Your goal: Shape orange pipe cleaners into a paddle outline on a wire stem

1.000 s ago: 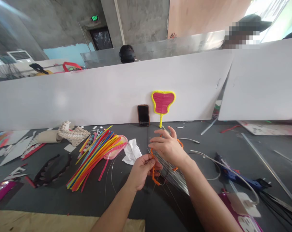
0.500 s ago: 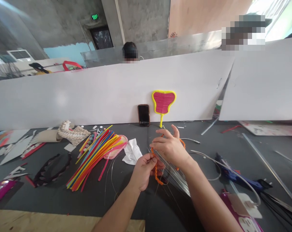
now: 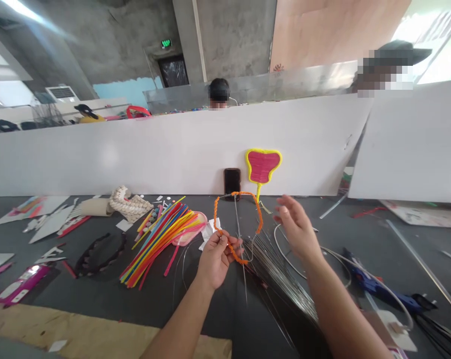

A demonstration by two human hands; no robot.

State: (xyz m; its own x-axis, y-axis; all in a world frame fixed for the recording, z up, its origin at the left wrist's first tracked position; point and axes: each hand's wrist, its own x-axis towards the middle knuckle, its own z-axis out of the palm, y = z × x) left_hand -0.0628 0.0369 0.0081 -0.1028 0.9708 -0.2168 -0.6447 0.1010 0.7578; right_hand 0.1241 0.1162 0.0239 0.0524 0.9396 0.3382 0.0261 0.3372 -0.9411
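My left hand (image 3: 216, 259) is closed on the lower part of an orange pipe-cleaner loop (image 3: 257, 214), bent into a fan outline and held upright above the dark table. A thin wire (image 3: 240, 234) runs down through the loop. Just right of the loop, my right hand (image 3: 298, 229) hovers with its fingers spread and nothing in it. Below both hands a bundle of thin metal wires (image 3: 281, 274) lies fanned out on the table. A finished pink fan with a yellow rim (image 3: 263, 166) leans against the white partition behind.
A pile of coloured pipe cleaners (image 3: 161, 239) lies left of my hands, beside crumpled white paper (image 3: 209, 230). A phone (image 3: 232, 181) leans on the white partition (image 3: 173, 149). A blue glue gun (image 3: 375, 286) and cable lie right. Paper scraps litter the left. People sit beyond the partition.
My left hand has lifted the orange loop upright off the wires. My right hand let go and moved to the right, opening. The camera tilted slightly.
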